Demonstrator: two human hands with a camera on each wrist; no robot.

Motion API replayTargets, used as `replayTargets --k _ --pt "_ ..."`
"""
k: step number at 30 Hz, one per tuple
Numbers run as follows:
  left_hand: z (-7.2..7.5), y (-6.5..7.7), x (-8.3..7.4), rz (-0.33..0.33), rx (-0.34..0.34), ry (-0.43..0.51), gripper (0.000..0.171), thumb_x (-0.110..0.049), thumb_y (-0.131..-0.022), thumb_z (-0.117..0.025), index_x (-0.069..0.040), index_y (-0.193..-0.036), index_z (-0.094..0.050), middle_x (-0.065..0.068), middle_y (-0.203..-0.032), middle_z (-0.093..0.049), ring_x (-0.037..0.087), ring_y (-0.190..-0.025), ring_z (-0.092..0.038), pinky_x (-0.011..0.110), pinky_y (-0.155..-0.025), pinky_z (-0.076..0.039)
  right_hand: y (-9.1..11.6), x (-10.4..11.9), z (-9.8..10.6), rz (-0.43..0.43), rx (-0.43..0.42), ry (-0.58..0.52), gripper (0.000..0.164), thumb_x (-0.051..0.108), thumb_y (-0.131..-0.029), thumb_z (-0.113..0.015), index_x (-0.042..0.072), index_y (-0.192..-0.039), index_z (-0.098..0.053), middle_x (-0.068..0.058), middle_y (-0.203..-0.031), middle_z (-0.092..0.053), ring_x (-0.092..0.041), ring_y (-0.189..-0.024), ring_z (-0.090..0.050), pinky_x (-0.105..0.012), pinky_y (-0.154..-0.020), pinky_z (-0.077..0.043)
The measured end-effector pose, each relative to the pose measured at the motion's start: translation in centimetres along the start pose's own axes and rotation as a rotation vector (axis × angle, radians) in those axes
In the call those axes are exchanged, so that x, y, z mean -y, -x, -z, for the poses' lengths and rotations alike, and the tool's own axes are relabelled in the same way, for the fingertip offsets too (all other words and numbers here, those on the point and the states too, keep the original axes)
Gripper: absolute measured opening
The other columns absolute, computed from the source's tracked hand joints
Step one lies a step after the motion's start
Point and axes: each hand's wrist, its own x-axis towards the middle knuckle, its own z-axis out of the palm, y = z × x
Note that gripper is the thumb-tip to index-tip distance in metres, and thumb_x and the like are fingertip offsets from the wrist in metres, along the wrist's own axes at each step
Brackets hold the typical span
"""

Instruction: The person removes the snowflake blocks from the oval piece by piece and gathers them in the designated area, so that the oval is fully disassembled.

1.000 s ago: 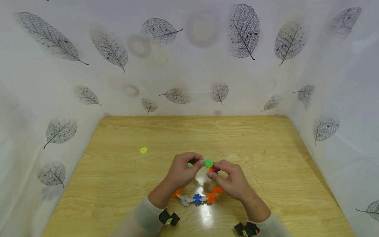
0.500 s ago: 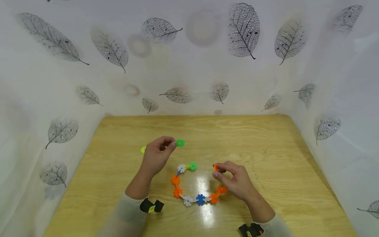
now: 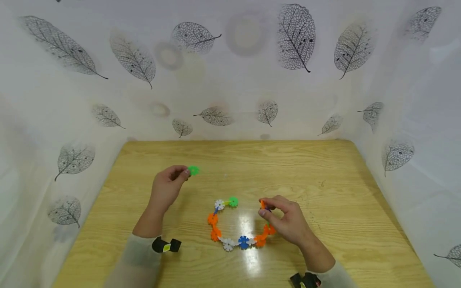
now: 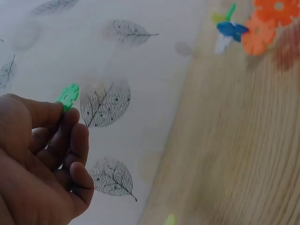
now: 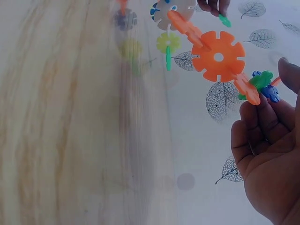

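My left hand [image 3: 167,187], at the left of the table, pinches a loose green notched disc [image 3: 193,170] between thumb and index finger. The left wrist view shows that green disc [image 4: 68,96] tilted at the fingertips. My right hand [image 3: 284,216] pinches one end of a chain of interlocked plastic snowflake discs, with an orange disc [image 3: 262,204] at the fingertips. From there the chain curves round past a blue disc [image 3: 243,242] and a white disc [image 3: 219,205] to its other end, a green disc [image 3: 233,201]. In the right wrist view, an orange disc [image 5: 218,56] hangs near the fingers.
The wooden table [image 3: 324,172] is enclosed at the back and sides by a pale cloth [image 3: 230,80] printed with leaves. A bit of a yellow-green piece [image 4: 171,219] shows at the bottom of the left wrist view. Bands with small black devices [image 3: 166,245] sit on both wrists.
My left hand has moved left, away from the right hand, carrying the green disc. That disc was beside the chain's held end before. The right hand has shifted only slightly.
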Motion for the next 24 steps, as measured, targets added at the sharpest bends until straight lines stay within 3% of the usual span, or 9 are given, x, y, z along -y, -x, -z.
replayTargets --k 9,17,24 --pt "2.7 -0.6 2.6 0.083 -0.08 -0.085 0.045 -0.044 -0.104 -0.063 -0.005 -0.124 -0.072 0.013 -0.111 -0.075 0.024 -0.101 -0.07 0.025 -0.081 -0.054 0.0 0.6 0.0 -0.005 -0.002 -0.002 0.027 -0.011 -0.083 -0.079 -0.003 -0.109 -0.076 -0.002 -0.089 -0.071 -0.014 -0.083 -0.065 -0.034 -0.074 -0.057" --pt "4.5 -1.3 5.6 0.197 -0.075 -0.161 0.046 -0.041 -0.104 -0.063 -0.003 -0.129 -0.07 0.015 -0.114 -0.074 0.027 -0.104 -0.07 0.027 -0.082 -0.053 0.3 -0.8 -0.3 -0.022 0.023 -0.011 0.028 -0.011 -0.084 -0.078 -0.002 -0.111 -0.075 -0.005 -0.091 -0.072 -0.015 -0.085 -0.066 -0.03 -0.077 -0.056" --pt "5.2 -1.5 7.2 0.293 -0.111 -0.22 0.046 -0.036 -0.103 -0.063 0.001 -0.129 -0.07 0.021 -0.125 -0.069 0.035 -0.116 -0.063 0.046 -0.097 -0.05 0.7 -2.9 -0.6 -0.024 0.033 -0.027 0.032 -0.004 -0.087 -0.079 0.008 -0.117 -0.076 0.004 -0.096 -0.072 -0.013 -0.089 -0.067 -0.028 -0.078 -0.056"
